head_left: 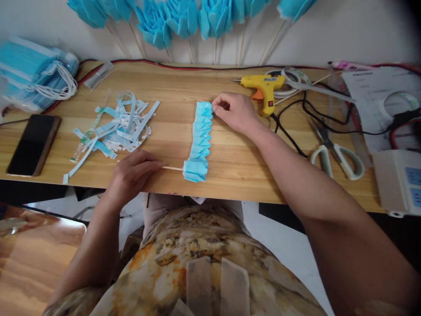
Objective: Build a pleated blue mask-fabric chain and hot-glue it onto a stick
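Observation:
A pleated light-blue strip (pixel 201 127) lies lengthwise on the wooden table, its near end rolled around the tip of a thin wooden stick (pixel 173 168). My left hand (pixel 134 172) holds the other part of that stick between thumb and fingers, near the table's front edge. At the strip's far end, my right hand (pixel 232 109) pinches the upper right corner with thumb and forefinger. To the left lies a pile of cut blue and white scraps (pixel 126 125).
Behind stand several blue flowers (pixel 215 19) on sticks. A yellow glue gun (pixel 268 90), scissors (pixel 335 151), a tape roll (pixel 399 105) and a white power box (pixel 396 180) are at the right. A phone (pixel 33 142) and packed blue masks (pixel 33 70) lie at the left.

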